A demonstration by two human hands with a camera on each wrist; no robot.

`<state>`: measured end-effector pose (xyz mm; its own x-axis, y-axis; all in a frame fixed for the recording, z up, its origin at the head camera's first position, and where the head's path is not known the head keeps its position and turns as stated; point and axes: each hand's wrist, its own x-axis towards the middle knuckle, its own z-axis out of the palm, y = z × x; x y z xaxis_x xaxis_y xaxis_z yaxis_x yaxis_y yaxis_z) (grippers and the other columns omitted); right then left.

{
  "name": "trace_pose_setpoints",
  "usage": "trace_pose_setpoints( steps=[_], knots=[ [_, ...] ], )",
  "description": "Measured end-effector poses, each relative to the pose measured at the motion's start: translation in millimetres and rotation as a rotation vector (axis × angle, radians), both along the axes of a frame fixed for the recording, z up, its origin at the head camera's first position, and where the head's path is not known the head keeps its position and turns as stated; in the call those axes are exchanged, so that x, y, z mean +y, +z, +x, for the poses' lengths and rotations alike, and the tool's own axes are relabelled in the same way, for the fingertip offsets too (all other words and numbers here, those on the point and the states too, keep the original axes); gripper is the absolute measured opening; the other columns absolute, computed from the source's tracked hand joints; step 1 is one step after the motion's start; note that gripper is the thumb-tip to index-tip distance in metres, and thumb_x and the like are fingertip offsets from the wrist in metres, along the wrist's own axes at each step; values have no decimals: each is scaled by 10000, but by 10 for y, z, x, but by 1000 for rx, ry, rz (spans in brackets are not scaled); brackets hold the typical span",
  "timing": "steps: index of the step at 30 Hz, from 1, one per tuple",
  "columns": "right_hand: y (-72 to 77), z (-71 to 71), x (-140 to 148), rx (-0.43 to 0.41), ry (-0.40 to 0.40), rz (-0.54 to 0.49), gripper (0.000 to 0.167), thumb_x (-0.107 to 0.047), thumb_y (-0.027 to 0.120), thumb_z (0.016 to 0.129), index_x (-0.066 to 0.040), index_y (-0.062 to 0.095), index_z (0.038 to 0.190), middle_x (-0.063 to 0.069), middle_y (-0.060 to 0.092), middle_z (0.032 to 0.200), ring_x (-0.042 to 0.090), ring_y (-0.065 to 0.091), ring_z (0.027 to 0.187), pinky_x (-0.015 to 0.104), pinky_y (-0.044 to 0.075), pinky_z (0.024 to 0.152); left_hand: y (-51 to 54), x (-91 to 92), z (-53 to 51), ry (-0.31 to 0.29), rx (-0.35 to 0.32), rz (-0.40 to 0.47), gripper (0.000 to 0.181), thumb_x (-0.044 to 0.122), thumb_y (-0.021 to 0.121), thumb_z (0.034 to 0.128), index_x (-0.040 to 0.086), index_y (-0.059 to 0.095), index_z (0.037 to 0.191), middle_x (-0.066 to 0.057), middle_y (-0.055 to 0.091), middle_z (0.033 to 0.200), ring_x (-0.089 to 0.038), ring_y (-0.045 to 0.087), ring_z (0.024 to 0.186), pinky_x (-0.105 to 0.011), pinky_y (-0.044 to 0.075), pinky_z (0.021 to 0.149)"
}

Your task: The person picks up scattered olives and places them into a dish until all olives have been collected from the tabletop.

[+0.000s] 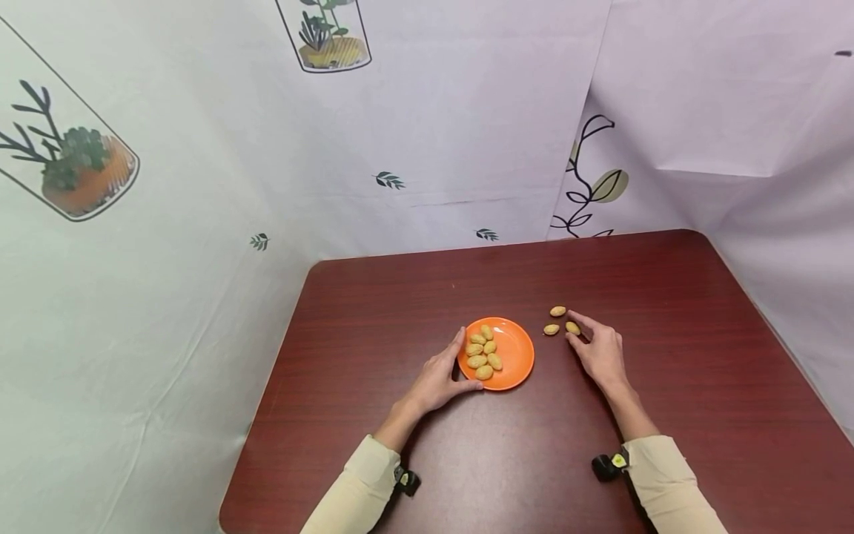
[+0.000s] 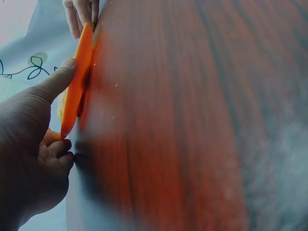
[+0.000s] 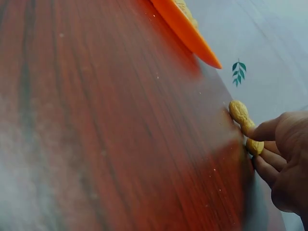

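An orange plate (image 1: 515,357) rests on the table with several unshelled peanuts (image 1: 477,361) gathered on its left half. My left hand (image 1: 434,382) holds the plate's left rim, thumb at the near edge and fingers along the far left side. To the right of the plate, my right hand (image 1: 603,357) has thumb and fingertips about a peanut (image 1: 573,328) at the tabletop, pinching it. Two more peanuts lie just left of those fingertips, a farther peanut (image 1: 557,311) and a nearer peanut (image 1: 551,330). In the right wrist view the thumb partly covers the peanuts (image 3: 255,147).
The dark red wooden table (image 1: 373,311) has rounded corners. A pale cloth (image 1: 427,148) printed with plants hangs behind it and along both sides. Each wrist wears a small black camera, such as the right camera (image 1: 606,468).
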<state>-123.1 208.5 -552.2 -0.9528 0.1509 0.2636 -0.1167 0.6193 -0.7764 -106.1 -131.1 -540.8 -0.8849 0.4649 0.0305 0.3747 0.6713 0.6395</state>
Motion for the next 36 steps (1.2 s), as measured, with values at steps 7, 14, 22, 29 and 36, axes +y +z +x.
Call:
trace_pose_setpoints(
  steps=[7,14,22,29,36],
  knots=[
    [8,-6,31,-20,16,34,382,74,720,920,-4,756,1292,236,731,1216,434,661,1229,611,507,999,19,2,-17,-20,1,-12,1140,439,875,888,69,175,1708,-103,244,1741,-307,360,1547,-572,339,1213],
    [-6,-22,47,-11,25,19,333,49,745,946,-6,768,1274,224,749,1189,371,724,1135,492,572,922,41,-2,-63,-64,-1,-22,1175,451,879,878,49,150,1706,-137,216,1742,-277,277,1584,-531,313,1236],
    [-28,-57,79,-30,24,-61,315,23,787,940,10,773,1255,254,739,1185,363,735,1090,-13,426,756,86,69,-210,-136,55,-46,1271,488,918,820,47,124,1708,-146,192,1754,-245,223,1604,-512,329,1232],
    [-28,-64,94,-39,32,-118,312,22,797,933,38,768,1243,260,739,1178,383,724,1098,23,473,761,54,122,-268,-180,103,-103,1390,552,960,733,22,116,1702,-185,185,1753,-244,168,1621,-518,349,1221],
    [-29,-73,135,-75,32,-246,315,29,817,913,49,770,1224,260,746,1174,279,729,1093,84,526,779,5,113,-270,-162,84,-107,1374,565,939,759,16,103,1701,-175,169,1760,-257,162,1623,-513,336,1228]
  ],
)
